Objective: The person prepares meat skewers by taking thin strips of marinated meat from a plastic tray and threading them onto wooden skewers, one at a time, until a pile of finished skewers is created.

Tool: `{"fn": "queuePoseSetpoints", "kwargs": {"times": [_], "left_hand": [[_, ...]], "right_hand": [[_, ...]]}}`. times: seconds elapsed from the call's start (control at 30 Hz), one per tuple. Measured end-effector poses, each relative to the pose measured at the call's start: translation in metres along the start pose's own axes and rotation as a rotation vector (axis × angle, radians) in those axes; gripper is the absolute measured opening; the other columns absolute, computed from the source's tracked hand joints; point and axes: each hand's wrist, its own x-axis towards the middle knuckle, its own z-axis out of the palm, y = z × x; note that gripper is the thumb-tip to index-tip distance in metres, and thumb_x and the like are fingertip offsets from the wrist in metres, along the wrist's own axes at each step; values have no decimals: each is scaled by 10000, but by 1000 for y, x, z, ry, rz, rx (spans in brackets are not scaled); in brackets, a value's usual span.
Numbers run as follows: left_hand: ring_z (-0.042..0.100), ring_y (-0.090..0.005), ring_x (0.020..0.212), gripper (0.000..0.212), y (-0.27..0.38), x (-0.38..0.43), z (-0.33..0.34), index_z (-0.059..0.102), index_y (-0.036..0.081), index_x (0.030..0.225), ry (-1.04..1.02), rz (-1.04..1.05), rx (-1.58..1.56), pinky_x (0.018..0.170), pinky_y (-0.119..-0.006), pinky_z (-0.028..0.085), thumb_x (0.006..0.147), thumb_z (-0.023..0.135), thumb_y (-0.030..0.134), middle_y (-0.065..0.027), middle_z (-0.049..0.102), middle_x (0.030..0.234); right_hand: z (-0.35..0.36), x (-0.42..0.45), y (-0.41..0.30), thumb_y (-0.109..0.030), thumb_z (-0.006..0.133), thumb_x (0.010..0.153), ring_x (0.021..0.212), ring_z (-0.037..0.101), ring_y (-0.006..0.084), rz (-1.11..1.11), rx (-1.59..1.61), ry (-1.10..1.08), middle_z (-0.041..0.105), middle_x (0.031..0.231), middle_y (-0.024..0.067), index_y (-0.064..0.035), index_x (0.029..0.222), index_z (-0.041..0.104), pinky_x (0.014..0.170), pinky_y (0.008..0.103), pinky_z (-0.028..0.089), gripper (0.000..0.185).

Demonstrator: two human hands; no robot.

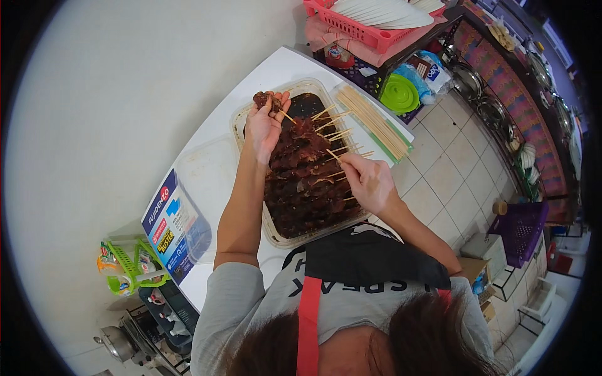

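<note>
My left hand (267, 126) is raised over the far left part of a clear plastic tub (272, 235), gripping a piece of dark marinated meat (261, 99). A short length of bamboo stick (288, 116) juts from that meat. Between the fingertips of my right hand (371, 183) is a bamboo skewer (333, 155), its tip pointing toward the left hand. Below both hands, several meat skewers (305, 183) lie side by side in dark marinade (308, 104), bare stick ends toward the right rim. The right fist hides some of those ends.
A plastic pack of bamboo skewers (374, 122) lies right of the tub. A clear plastic lid (207, 164) rests to its left on the white Fujidenzo appliance top (268, 70). Beyond stand a pink basket (367, 35) and a green lid (400, 94). Tiled floor (432, 155) lies right.
</note>
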Motion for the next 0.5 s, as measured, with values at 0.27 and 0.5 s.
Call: {"fn": "queuePoseSetpoints", "kwargs": {"times": [0.27, 0.5], "left_hand": [[596, -323, 1129, 162, 7, 4, -6, 510, -30, 1084, -17, -37, 14, 1017, -440, 499, 1016, 440, 100, -159, 596, 1075], [611, -315, 1108, 204, 24, -5, 3, 522, -8, 1116, -109, -99, 88, 980, -438, 522, 1031, 420, 147, -184, 602, 1147]], "right_hand": [[14, 3, 12, -139, 590, 903, 647, 635, 370, -106, -153, 109, 647, 713, 172, -34, 954, 663, 612, 407, 507, 138], [-12, 13, -4, -128, 591, 892, 678, 638, 377, 175, 177, -89, 648, 744, 192, -22, 940, 655, 609, 395, 496, 133]]}}
